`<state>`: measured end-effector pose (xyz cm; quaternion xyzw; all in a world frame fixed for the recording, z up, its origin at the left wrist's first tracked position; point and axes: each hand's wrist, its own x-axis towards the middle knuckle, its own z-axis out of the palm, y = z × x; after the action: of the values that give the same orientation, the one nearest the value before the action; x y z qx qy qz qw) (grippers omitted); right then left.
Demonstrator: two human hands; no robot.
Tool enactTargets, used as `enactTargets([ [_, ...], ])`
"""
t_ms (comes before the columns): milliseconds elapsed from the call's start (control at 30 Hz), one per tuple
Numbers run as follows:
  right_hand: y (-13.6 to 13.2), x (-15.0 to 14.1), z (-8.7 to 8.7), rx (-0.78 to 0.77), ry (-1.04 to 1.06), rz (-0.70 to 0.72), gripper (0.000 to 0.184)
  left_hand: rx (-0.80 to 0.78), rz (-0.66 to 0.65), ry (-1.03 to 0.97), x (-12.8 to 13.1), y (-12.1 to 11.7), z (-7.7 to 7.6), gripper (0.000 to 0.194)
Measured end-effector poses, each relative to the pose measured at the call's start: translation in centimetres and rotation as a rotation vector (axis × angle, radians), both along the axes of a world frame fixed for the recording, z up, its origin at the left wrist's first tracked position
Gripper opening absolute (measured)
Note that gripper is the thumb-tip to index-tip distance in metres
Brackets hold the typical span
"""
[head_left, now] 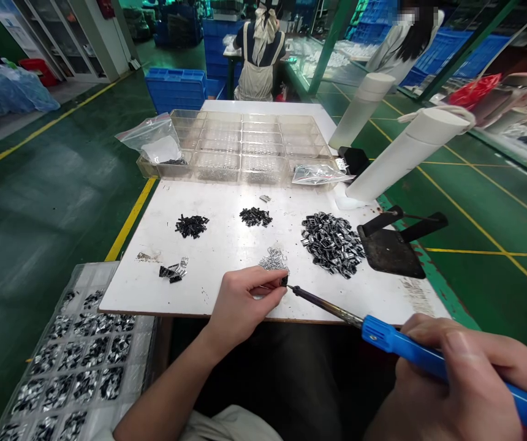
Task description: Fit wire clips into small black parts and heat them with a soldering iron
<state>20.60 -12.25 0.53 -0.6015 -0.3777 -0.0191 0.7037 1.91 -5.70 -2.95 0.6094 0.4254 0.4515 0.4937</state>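
Between thumb and forefinger, my left hand pinches a small black part above the table's front edge. My right hand grips the blue handle of a soldering iron. The iron's tip points left and is at or very near the black part; whether they touch I cannot tell. Just behind my left fingertips lies a heap of tiny silvery pieces. Farther right is a large pile of black and silver parts. Two smaller heaps of black pieces, the left heap and the middle heap, lie farther back.
A clear compartment box spans the table's back, with plastic bags on it. At right stand a black metal stand and two white tubes. A tray of sorted parts sits low at left. Two people are beyond the table.
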Motion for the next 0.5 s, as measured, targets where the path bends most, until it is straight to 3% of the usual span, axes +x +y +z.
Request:
enactTargets([
  [300, 0.04, -0.15, 0.10, -0.019, 0.049, -0.015, 0.044, 0.016, -0.004, 0.000, 0.00, 0.02, -0.04, 0.025],
  [500, -0.22, -0.08, 0.20, -0.018, 0.088, 0.037, 0.032, 0.072, -0.001, -0.015, 0.03, 0.09, -0.46, 0.026],
])
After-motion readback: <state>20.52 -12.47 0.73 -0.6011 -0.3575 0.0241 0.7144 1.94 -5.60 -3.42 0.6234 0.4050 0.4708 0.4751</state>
